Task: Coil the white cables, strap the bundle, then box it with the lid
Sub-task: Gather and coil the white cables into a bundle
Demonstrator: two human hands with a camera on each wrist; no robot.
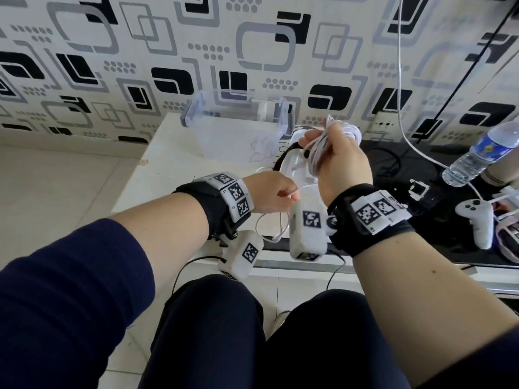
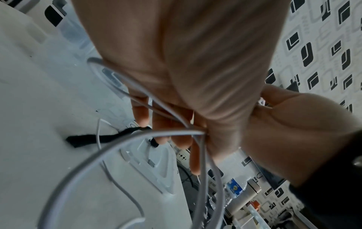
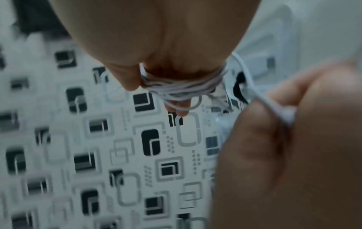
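My right hand [image 1: 317,138] is raised over the white table and grips a coil of white cable [image 1: 346,130] wound around its fingers; the right wrist view shows the coil [image 3: 176,88] wrapped across the fingers. Lower down, my left hand [image 1: 289,192] pinches the loose strand [image 1: 269,228], which hangs in loops off the table's front edge. The loops [image 2: 137,136] cross my left palm. The white lid [image 1: 297,167] lies under my hands with a black strap [image 1: 282,160] beside it. The clear box [image 1: 233,130] stands open by the wall.
A water bottle [image 1: 477,153], a white game controller [image 1: 477,217] and dark cords lie on the black glass top [image 1: 421,175] to the right. Another white cable [image 1: 401,80] hangs down the patterned wall. The white table [image 1: 168,164] ends at my knees.
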